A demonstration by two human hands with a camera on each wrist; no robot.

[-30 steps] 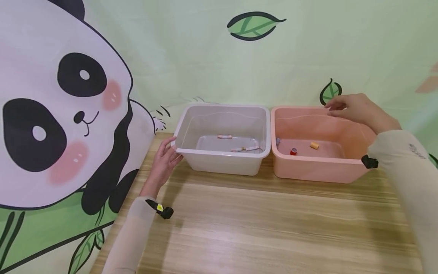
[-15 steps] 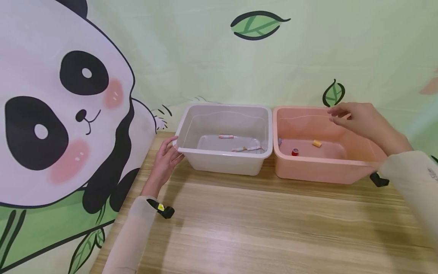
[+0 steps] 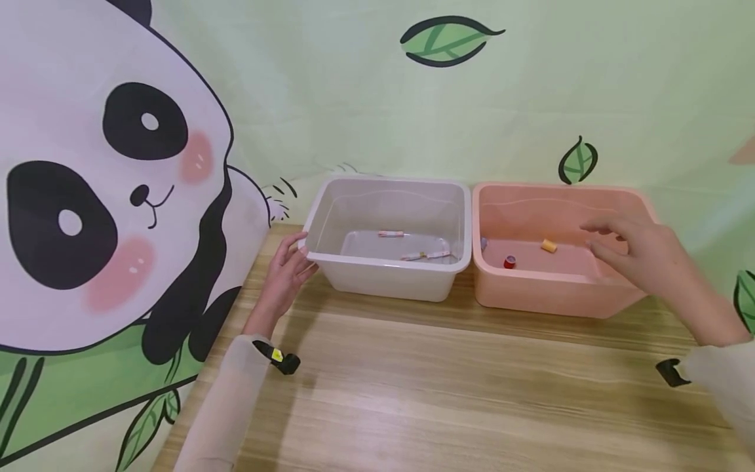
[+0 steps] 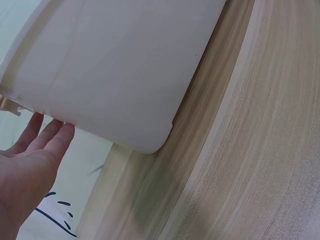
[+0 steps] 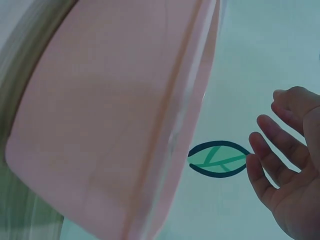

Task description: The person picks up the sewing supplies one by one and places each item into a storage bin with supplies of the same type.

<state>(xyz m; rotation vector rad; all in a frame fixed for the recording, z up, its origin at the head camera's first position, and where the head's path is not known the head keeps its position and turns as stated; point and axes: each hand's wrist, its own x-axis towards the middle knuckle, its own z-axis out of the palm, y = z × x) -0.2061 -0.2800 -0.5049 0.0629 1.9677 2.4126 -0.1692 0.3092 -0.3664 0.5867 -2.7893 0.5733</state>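
In the head view my left hand (image 3: 286, 275) is at the near left corner of the white plastic bin (image 3: 383, 263). Its extended fingers (image 4: 59, 142) touch the bin just under the rim in the left wrist view. Inside the bin lie three small pale sticks (image 3: 390, 234) with pinkish markings. My right hand (image 3: 655, 255) hovers over the right part of the pink plastic bin (image 3: 542, 295), fingers loosely bent and nothing between them. On that bin's floor are a yellow cylinder (image 3: 549, 245), a small red cylinder (image 3: 510, 262) and a bluish-grey piece (image 3: 484, 243), partly hidden by the wall.
Both bins stand side by side on a wooden table (image 3: 442, 380), near its back. Behind them hangs a light green cloth (image 3: 330, 85) printed with leaves and a large panda (image 3: 65, 164) on the left.
My right hand has come down and toward me from the pink bin's far rim, its fingers spreading a little. The left hand keeps its place. The bins' contents look the same.
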